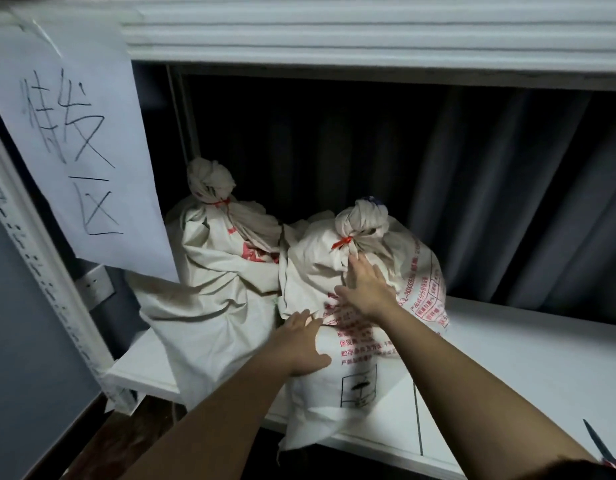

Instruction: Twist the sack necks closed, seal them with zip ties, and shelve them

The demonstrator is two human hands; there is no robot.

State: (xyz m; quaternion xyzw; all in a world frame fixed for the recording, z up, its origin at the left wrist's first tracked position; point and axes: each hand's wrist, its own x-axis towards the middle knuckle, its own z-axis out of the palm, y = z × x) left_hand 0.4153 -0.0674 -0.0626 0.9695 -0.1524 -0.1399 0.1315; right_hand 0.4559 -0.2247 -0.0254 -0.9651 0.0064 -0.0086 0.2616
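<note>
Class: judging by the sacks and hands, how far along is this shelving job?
Done: both sacks are tied with red zip ties, left sack shelved. In hand: left hand and right hand press flat on the right sack, which overhangs the shelf edge. Left: pushing it fully in.

Two sacks stood on the shelf, both of off-white woven cloth, matt and heavily creased. The nearer sack [337,372] carried red and black print on its coarse weave; the farther sack [216,271] showed faded red marks. Thin red plastic zip ties [342,242] cinched their necks. The shelf board [507,358] looked smooth, white and faintly satiny. A paper sheet [74,143] hung at the left, matt white, slightly crumpled, marked in dark ink. Behind hung a grey curtain [507,188] of soft, dull cloth in folds. Above lay layered white foam sheets [334,29], smooth-edged.
</note>
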